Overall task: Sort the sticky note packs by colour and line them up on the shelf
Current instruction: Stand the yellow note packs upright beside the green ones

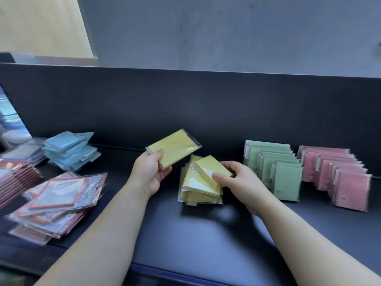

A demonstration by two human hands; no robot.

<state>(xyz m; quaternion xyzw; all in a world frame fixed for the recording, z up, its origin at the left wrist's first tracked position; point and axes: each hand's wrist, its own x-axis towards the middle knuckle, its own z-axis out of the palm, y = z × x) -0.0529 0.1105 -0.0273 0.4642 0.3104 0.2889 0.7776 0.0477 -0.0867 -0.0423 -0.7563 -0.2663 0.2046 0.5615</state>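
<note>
My left hand (151,172) holds one yellow sticky note pack (175,148) in clear wrap, lifted and tilted above the dark shelf (185,234). My right hand (239,182) grips another yellow pack (210,169) lying on top of a loose yellow pile (198,190) at the middle of the shelf. To the right, green packs (274,170) stand in an overlapping row, with a row of pink packs (338,174) beyond them. A messy stack of blue packs (71,150) sits at the left.
Red-bordered packets (59,193) in plastic sleeves lie fanned at the front left, with more red-edged packs (14,178) at the far left. A dark back panel (185,104) rises behind the shelf. The shelf's front edge (175,271) is near my forearms.
</note>
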